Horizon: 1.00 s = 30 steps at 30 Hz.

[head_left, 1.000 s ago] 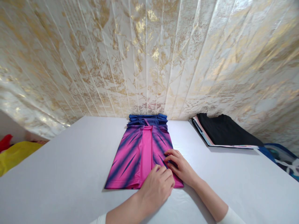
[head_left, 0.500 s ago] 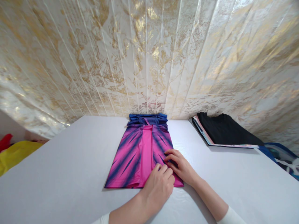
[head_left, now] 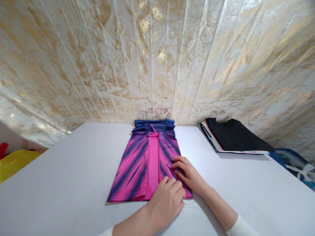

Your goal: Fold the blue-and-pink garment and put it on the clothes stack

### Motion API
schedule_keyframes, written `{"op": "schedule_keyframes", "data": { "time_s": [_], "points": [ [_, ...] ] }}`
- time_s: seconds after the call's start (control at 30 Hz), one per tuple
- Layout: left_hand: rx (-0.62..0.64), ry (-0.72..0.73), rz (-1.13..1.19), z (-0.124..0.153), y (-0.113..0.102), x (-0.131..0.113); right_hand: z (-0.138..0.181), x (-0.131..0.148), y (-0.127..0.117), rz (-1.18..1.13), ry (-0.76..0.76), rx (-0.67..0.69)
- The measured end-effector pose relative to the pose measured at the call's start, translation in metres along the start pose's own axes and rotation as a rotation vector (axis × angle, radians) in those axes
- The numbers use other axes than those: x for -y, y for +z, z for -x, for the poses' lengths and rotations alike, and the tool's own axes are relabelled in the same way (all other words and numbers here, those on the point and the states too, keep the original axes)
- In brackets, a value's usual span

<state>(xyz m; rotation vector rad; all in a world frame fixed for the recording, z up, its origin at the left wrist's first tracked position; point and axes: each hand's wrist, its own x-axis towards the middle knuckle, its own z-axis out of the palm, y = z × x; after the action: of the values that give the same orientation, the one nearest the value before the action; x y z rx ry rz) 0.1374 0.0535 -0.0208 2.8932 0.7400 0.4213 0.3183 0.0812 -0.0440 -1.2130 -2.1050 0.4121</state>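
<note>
Resting on one folded pink-and-navy jersey (head_left: 153, 157), central on the white surface (head_left: 73, 177), the left hand (head_left: 168, 198) curls loosely and the right hand (head_left: 187, 173) lies half-open; whether either pinches it, I cannot tell. One black shirt (head_left: 236, 136) tops one clothes stack (head_left: 213, 138) rightward.

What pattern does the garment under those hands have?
The garment is mainly pink with slanting navy streaks and a plain pink middle strip; see the head view.

A hand could pass across the table (head_left: 69, 173) at left, or between the pink garment (head_left: 133, 173) and the black-topped stack (head_left: 236, 136) at far right. The left hand (head_left: 168, 200) and right hand (head_left: 188, 175) block the garment's near right corner; a gold-patterned sheet (head_left: 152, 65) walls the far side.
</note>
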Motion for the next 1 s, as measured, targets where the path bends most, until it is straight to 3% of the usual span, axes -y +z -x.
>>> {"op": "schedule_keyframes", "data": {
  "time_s": [0.13, 0.33, 0.53, 0.67, 1.0],
  "points": [
    [-0.015, -0.051, 0.019, -0.004, 0.003, -0.004, 0.001, -0.002, 0.002, -0.018, 0.010, -0.010],
    [-0.003, -0.015, 0.052, -0.012, 0.011, -0.006, 0.001, -0.002, 0.003, -0.026, 0.026, -0.014],
    [0.122, -0.146, 0.148, 0.000, -0.018, 0.009, 0.001, -0.001, 0.002, 0.020, -0.003, 0.008],
    [0.086, -0.192, 0.200, 0.018, -0.036, 0.027, 0.001, 0.003, -0.003, 0.023, -0.009, 0.025],
    [0.135, -0.199, 0.163, 0.037, -0.028, 0.025, 0.001, 0.006, 0.000, 0.181, -0.011, 0.152]
  ]
}}
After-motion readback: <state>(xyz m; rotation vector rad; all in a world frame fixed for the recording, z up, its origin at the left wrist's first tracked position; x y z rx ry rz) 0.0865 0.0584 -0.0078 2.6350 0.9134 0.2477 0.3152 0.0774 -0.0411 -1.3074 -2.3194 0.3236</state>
